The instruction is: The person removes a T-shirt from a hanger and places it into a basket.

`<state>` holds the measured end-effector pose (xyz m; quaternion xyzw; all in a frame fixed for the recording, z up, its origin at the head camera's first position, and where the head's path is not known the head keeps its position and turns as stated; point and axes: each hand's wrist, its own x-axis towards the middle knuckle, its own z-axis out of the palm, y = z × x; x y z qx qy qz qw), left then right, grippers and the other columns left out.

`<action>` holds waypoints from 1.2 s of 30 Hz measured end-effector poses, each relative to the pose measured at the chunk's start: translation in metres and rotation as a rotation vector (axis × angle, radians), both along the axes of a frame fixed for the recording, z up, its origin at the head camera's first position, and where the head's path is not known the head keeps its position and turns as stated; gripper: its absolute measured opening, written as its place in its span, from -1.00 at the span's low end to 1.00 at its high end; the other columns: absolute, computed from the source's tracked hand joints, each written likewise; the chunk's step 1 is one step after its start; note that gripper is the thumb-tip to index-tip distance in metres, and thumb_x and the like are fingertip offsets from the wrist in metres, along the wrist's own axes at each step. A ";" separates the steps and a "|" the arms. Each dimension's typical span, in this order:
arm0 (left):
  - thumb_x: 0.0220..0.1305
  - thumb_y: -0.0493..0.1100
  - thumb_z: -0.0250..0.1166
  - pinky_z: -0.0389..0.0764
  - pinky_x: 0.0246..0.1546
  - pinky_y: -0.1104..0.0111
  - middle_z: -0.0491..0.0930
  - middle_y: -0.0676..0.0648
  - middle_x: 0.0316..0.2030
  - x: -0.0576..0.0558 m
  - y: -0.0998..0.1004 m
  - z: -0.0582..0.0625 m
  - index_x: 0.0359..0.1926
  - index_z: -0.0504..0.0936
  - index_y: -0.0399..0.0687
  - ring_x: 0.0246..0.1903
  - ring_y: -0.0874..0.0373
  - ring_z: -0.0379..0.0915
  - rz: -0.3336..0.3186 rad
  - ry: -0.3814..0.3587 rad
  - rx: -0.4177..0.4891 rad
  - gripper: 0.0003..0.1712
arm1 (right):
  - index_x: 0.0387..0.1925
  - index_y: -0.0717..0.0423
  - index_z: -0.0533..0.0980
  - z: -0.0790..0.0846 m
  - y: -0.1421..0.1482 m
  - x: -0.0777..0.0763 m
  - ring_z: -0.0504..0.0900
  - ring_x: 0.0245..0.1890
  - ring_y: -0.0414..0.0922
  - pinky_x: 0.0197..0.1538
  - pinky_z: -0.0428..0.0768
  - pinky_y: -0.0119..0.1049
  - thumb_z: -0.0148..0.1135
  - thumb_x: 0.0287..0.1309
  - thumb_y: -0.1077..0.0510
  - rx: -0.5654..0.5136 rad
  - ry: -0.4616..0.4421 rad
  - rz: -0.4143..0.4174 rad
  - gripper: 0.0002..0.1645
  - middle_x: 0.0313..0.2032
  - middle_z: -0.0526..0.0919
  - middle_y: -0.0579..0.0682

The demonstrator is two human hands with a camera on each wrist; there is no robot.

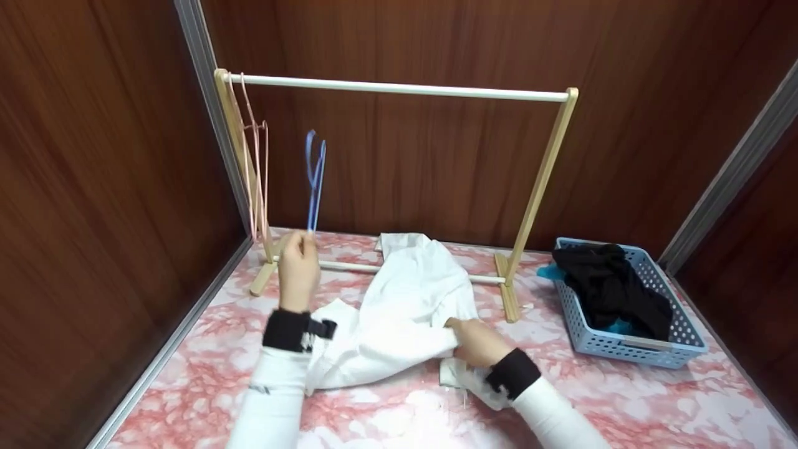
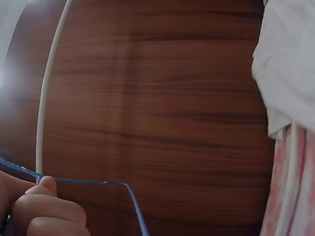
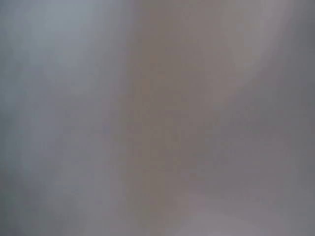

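My left hand [image 1: 298, 268] is raised in front of the rack and grips a thin blue clothes hanger [image 1: 314, 193], seen nearly edge-on. In the left wrist view, fingers and thumb [image 2: 47, 184] pinch the hanger [image 2: 81, 181] at its frame. A white garment [image 1: 405, 305] lies crumpled across the table, its far end over the rack's lower bar. My right hand [image 1: 480, 342] holds the garment at its near right side, fingertips hidden in the cloth. The right wrist view shows only a close blur.
A wooden rack with a white top rail [image 1: 399, 87] stands at the back. Pink hangers [image 1: 257, 168] hang at its left end. On the right sits a blue basket [image 1: 648, 357] with black clothing [image 1: 617, 290] in it. Wooden walls [image 1: 399, 168] enclose the marbled table [image 1: 206, 386].
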<state>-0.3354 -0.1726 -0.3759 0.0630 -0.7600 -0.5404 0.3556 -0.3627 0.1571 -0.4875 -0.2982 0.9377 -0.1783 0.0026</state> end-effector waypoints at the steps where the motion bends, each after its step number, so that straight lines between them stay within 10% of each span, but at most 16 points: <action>1: 0.59 -0.24 0.03 0.47 -0.22 0.22 0.52 -0.22 -0.36 -0.001 -0.003 0.007 -0.28 0.51 -0.33 -0.35 -0.03 0.42 0.004 -0.004 -0.015 -0.72 | -0.01 0.19 0.58 0.004 0.005 -0.003 0.66 -0.35 -0.03 -0.27 0.64 -0.15 0.39 -0.11 0.41 -0.052 -0.001 0.010 -0.49 -0.22 0.71 0.13; 7: 0.59 -0.23 -0.06 0.50 -0.03 0.07 0.60 -0.36 -0.16 -0.007 -0.023 0.047 -0.16 0.53 -0.34 -0.20 -0.17 0.49 0.027 -0.082 -0.060 -0.71 | -0.16 0.19 0.63 0.059 0.035 -0.003 0.55 -0.50 -0.26 -0.42 0.60 -0.36 0.31 -0.05 0.42 -0.440 -0.012 -0.024 -0.66 -0.28 0.69 0.09; 13: 0.60 -0.25 -0.12 0.43 -0.13 0.26 0.52 -0.20 -0.30 -0.016 -0.035 0.075 -0.12 0.53 -0.33 -0.29 0.03 0.42 0.037 -0.128 -0.056 -0.69 | -0.11 0.26 0.63 0.127 0.045 0.019 0.55 -0.29 -0.27 -0.17 0.55 -0.44 0.22 0.20 0.39 -0.884 0.064 -0.232 -0.78 -0.30 0.64 -0.16; 19: 0.59 -0.26 -0.13 0.44 -0.12 0.27 0.56 -0.25 -0.26 -0.027 -0.038 0.089 -0.09 0.55 -0.35 -0.25 0.01 0.45 0.051 -0.150 -0.052 -0.67 | 0.08 0.32 0.47 0.132 0.024 -0.010 0.55 -0.15 -0.24 -0.04 0.51 -0.49 0.15 0.25 0.37 -1.111 0.073 -0.397 -0.65 -0.11 0.63 -0.05; 23: 0.59 -0.26 -0.16 0.48 0.10 0.14 0.60 -0.39 0.02 -0.034 -0.039 0.092 -0.05 0.54 -0.40 -0.02 -0.16 0.51 0.044 -0.175 -0.054 -0.64 | 0.22 0.30 0.39 0.100 0.014 -0.041 0.49 0.09 -0.05 0.19 0.45 -0.30 0.13 0.14 0.45 -0.975 0.082 -0.404 -0.44 0.14 0.53 0.24; 28: 0.61 -0.24 -0.17 0.45 0.25 0.10 0.55 -0.37 0.22 -0.039 -0.042 0.098 -0.02 0.53 -0.41 0.18 -0.22 0.48 0.052 -0.201 -0.039 -0.62 | 0.40 0.08 0.35 0.053 0.010 -0.059 0.15 0.40 0.39 0.36 0.28 0.37 0.45 0.06 0.21 -0.526 0.076 -0.369 -0.15 0.38 0.19 0.47; 32: 0.62 -0.22 -0.18 0.48 0.17 0.17 0.55 -0.34 0.20 -0.042 -0.044 0.107 0.01 0.52 -0.40 0.14 -0.16 0.49 0.064 -0.219 -0.025 -0.62 | 0.64 -0.08 -0.06 0.024 0.006 -0.062 -0.36 0.55 0.53 0.37 -0.02 0.65 0.63 -0.07 -0.23 -0.245 -0.011 -0.335 0.43 0.58 -0.41 0.42; 36: 0.64 -0.21 -0.20 0.46 -0.02 0.30 0.56 -0.33 0.10 -0.046 -0.048 0.116 0.02 0.50 -0.40 0.01 -0.11 0.48 0.075 -0.239 -0.018 -0.62 | 0.63 -0.05 -0.50 0.003 -0.001 -0.065 -0.44 0.51 0.61 0.29 -0.05 0.72 0.67 -0.26 -0.38 -0.122 -0.143 -0.359 0.83 0.54 -0.67 0.40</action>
